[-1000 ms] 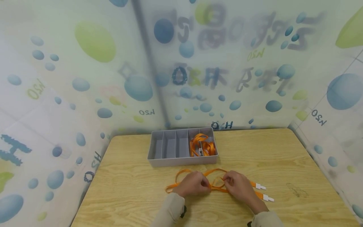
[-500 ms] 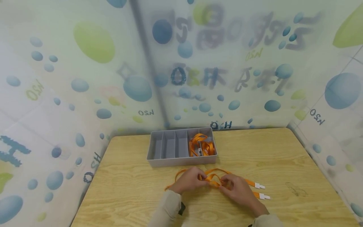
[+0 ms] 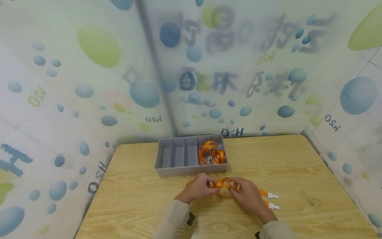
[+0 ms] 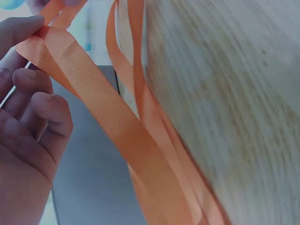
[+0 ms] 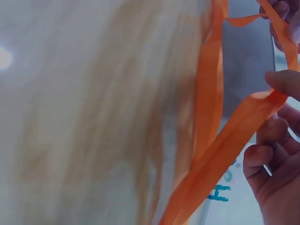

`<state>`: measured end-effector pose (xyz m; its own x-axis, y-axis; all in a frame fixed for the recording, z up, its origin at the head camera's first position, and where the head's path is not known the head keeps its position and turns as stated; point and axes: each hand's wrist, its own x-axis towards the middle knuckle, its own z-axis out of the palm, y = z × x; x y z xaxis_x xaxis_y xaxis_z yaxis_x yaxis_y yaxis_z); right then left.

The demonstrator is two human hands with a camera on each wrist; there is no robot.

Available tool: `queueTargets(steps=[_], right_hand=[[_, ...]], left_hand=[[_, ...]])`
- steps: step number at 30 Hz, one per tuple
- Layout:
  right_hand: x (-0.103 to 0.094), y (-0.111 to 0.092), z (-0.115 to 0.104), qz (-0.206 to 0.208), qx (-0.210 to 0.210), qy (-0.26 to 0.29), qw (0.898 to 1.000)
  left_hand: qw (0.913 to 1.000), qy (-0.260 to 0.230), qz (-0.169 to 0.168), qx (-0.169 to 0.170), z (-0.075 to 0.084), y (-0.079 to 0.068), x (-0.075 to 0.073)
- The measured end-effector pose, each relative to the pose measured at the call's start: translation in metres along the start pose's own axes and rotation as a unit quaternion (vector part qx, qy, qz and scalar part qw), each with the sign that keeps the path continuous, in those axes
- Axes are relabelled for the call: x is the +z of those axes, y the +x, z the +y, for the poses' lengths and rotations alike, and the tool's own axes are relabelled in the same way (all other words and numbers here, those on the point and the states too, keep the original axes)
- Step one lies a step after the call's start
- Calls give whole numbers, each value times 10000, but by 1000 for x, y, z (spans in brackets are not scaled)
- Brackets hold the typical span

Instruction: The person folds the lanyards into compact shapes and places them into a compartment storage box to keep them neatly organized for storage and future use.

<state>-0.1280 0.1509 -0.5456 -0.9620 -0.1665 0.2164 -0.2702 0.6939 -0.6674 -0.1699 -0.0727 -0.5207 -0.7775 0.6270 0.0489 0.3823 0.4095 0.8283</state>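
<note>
An orange lanyard (image 3: 222, 182) is stretched between both hands, just above the table in front of the grey box. My left hand (image 3: 199, 188) pinches its strap between thumb and index finger, as the left wrist view shows, with the other fingers loosely bent. From the other side my right hand (image 3: 247, 196) pinches the strap (image 5: 243, 115) the same way. Loops of orange strap hang between the hands. Beyond the right hand, two white clips (image 3: 273, 205) on strap ends lie on the table. Part of the strap is hidden under both hands.
A grey divided box (image 3: 191, 170) stands at the back of the wooden table (image 3: 134, 199). Coiled orange lanyards (image 3: 219, 156) lie in its right compartments. Patterned curtain-like walls (image 3: 209, 66) enclose the table at the back and sides.
Both hands have lifted the strap slightly and shifted a little away from the body. A loop between them has opened up. The white clip nearest me has slid left.
</note>
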Motion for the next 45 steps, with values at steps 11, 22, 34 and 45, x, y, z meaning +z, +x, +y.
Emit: queueTargets(steps=[11,22,34,45], right_hand=[[-7,17,-20,-116,-332,-117,9993],[-19,29,-31,-758,-723,186,9943],[-39,35,-51,54,-806,-301,9963],[-60,36,-68,-14,-998,-374,9943]], left_hand=[[9993,203,8,301,13,2,-3],[9917,1086,190,665,35,-4,-16],[9913,835,633,802,41,-9,-16],[9925,-904,464,686,42,-9,-13]])
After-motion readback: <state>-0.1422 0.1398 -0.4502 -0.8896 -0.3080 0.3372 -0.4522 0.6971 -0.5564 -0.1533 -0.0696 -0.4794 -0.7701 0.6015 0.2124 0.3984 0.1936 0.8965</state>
